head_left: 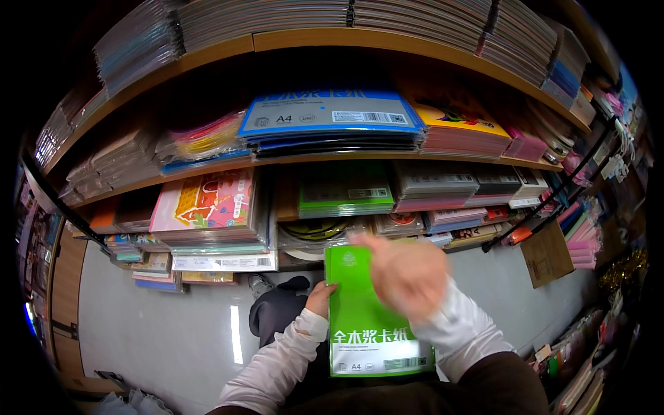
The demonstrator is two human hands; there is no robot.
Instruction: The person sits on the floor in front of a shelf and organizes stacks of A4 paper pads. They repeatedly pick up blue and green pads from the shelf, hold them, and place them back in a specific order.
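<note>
A bright green pack of card paper (356, 294) in a clear sleeve stands upright in front of my body, its white lower band toward me. My left hand (319, 299) grips it at the left edge, thumb on the front face and the other fingers hidden behind. Across its upper right part is my right hand (413, 273), smeared by motion, its fingertips near the pack's top edge. Whether those fingers touch or pinch the sleeve cannot be made out. Just beyond, on a lower shelf, lies a stack of similar green packs (346, 196).
Wooden shelves (297, 38) full of paper packs curve across the front. Blue packs (332, 114) and yellow ones (460, 121) fill the middle shelf. A pink pack stack (207, 207) juts out at left. On the right are a cardboard box (546, 254) and pink rolls (584, 242).
</note>
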